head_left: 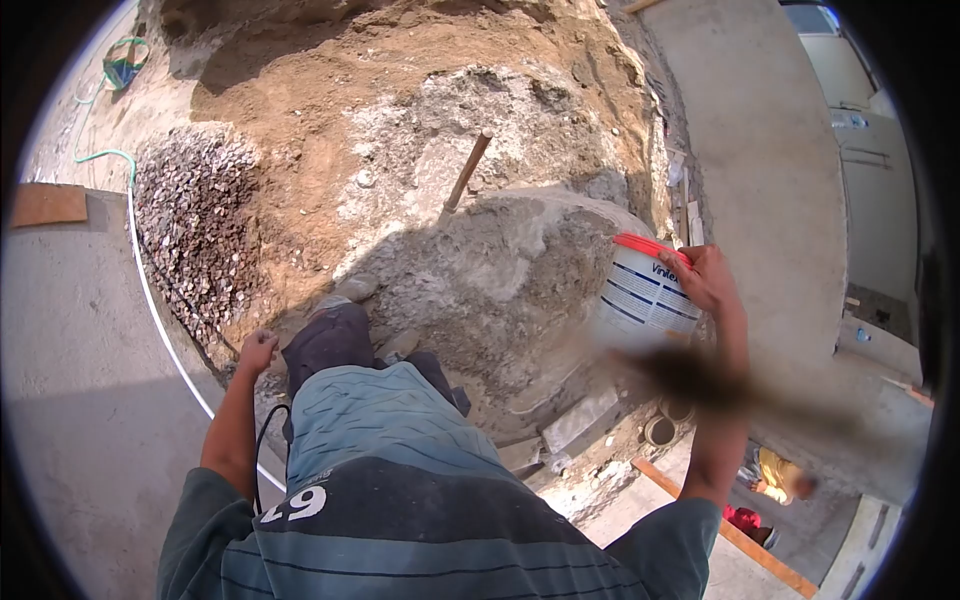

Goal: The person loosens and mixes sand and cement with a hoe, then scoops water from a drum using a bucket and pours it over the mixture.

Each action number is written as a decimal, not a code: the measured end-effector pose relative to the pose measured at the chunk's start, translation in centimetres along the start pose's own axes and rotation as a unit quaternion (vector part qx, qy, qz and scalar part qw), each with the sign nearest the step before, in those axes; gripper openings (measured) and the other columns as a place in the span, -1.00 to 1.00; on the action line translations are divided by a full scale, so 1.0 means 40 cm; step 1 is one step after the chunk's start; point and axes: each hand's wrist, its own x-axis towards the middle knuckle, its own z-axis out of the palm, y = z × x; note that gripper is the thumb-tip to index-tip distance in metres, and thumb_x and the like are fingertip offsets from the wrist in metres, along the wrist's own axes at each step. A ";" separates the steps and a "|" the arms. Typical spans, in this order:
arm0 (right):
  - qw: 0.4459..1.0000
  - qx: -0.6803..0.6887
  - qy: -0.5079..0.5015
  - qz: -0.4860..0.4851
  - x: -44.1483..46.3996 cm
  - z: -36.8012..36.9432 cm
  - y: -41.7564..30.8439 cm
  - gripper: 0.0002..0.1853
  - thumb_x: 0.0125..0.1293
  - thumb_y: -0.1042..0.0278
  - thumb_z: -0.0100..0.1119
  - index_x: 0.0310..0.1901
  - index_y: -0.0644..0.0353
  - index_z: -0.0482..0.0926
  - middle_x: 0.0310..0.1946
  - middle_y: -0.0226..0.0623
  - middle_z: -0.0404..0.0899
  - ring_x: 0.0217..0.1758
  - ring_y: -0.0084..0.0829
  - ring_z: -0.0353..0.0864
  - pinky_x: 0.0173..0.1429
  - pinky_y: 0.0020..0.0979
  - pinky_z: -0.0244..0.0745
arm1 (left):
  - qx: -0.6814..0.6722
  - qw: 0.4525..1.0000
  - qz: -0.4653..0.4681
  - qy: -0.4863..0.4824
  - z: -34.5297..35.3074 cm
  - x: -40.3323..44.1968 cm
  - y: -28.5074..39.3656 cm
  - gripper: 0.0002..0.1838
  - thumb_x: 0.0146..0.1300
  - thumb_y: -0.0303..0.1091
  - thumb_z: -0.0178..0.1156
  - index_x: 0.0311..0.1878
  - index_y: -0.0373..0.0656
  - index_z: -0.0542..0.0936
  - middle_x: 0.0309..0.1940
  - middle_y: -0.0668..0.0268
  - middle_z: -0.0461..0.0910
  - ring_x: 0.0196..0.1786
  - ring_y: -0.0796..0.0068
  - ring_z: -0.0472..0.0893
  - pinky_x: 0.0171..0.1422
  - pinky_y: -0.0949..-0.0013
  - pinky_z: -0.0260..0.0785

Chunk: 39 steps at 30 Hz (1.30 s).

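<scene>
My right hand (706,280) grips the red rim of a white plastic bucket (650,292) with blue stripes and lettering. The bucket hangs tilted over the right side of a grey, sandy heap (480,270); its inside is hidden from me. At my left side, my left hand (259,352) is held low with its fingers curled in and nothing visible in them. A wooden handle (467,170) stands up out of the heap, its lower end buried.
Reddish gravel (195,215) is piled at the left, beside a pale hose (150,310) running along a concrete slab (80,330). A concrete ledge (765,180) borders the right. A dark blurred shape (690,375) crosses my right forearm. A person (778,475) is at lower right.
</scene>
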 end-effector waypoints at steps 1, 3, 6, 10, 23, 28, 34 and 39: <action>1.000 0.005 0.002 -0.005 0.010 -0.010 0.006 -0.38 0.23 -0.28 0.18 -0.33 0.30 0.72 -0.59 -0.04 0.62 -0.49 -0.17 0.65 -0.27 -0.17 0.53 | -0.003 1.000 0.000 0.006 0.006 0.001 -0.007 -0.74 0.23 -0.25 0.24 -0.14 -0.24 0.60 -0.47 0.30 0.61 -0.55 0.48 0.58 -0.52 0.41 0.40; 1.000 0.016 0.004 -0.016 0.024 -0.031 0.015 -0.35 0.24 -0.27 0.18 -0.38 0.36 0.70 -0.63 -0.04 0.59 -0.54 -0.20 0.63 -0.31 -0.19 0.51 | -0.009 1.000 0.004 0.013 0.018 0.002 -0.025 -0.74 0.22 -0.25 0.24 -0.14 -0.24 0.60 -0.48 0.31 0.61 -0.55 0.48 0.58 -0.51 0.41 0.42; 0.999 0.035 0.017 -0.025 0.041 -0.063 0.018 -0.35 0.23 -0.23 0.23 -0.43 0.42 0.67 -0.68 -0.03 0.55 -0.60 -0.28 0.58 -0.38 -0.22 0.47 | -0.011 1.000 0.008 0.012 0.027 0.002 -0.032 -0.72 0.21 -0.24 0.24 -0.14 -0.26 0.60 -0.48 0.31 0.60 -0.54 0.47 0.58 -0.48 0.40 0.44; 0.999 0.021 0.024 -0.029 0.067 -0.126 0.029 -0.37 0.21 -0.18 0.27 -0.46 0.45 0.66 -0.70 -0.06 0.53 -0.64 -0.36 0.55 -0.42 -0.24 0.46 | 0.004 1.000 0.000 0.003 0.032 -0.010 -0.014 -0.72 0.22 -0.24 0.25 -0.14 -0.27 0.60 -0.47 0.31 0.59 -0.54 0.47 0.58 -0.48 0.40 0.45; 0.974 -0.220 -0.001 -0.051 0.060 -0.314 -0.044 -0.47 0.01 -0.07 0.39 -0.44 0.41 0.71 -0.64 -0.02 0.60 -0.58 -0.16 0.62 -0.34 -0.20 0.53 | -0.003 1.000 -0.001 -0.006 0.049 0.001 0.034 -0.73 0.25 -0.24 0.23 -0.14 -0.26 0.60 -0.43 0.31 0.62 -0.52 0.52 0.57 -0.47 0.45 0.41; 0.933 -0.356 -0.007 -0.058 0.048 -0.346 -0.051 -0.55 -0.11 -0.01 0.44 -0.45 0.33 0.73 -0.59 -0.04 0.63 -0.50 -0.15 0.64 -0.22 -0.20 0.58 | -0.006 0.999 0.035 -0.019 0.076 0.049 0.013 -0.70 0.24 -0.22 0.26 -0.11 -0.26 0.59 -0.42 0.28 0.63 -0.51 0.54 0.57 -0.49 0.46 0.38; 0.887 -0.455 -0.002 -0.081 0.029 -0.332 0.007 -0.60 -0.30 0.08 0.48 -0.46 0.25 0.75 -0.51 -0.10 0.67 -0.40 -0.18 0.65 -0.08 -0.28 0.57 | -0.009 0.998 0.032 -0.049 0.096 0.069 0.054 -0.71 0.26 -0.23 0.25 -0.09 -0.26 0.58 -0.43 0.29 0.62 -0.54 0.56 0.54 -0.51 0.46 0.37; 0.904 -0.423 -0.006 -0.068 -0.059 -0.219 0.114 -0.61 -0.37 0.08 0.52 -0.55 0.23 0.71 -0.54 -0.13 0.64 -0.39 -0.18 0.65 -0.11 -0.26 0.56 | 0.024 0.996 0.043 -0.068 0.104 0.067 0.099 -0.73 0.28 -0.24 0.24 -0.10 -0.24 0.58 -0.44 0.30 0.62 -0.55 0.56 0.54 -0.52 0.46 0.36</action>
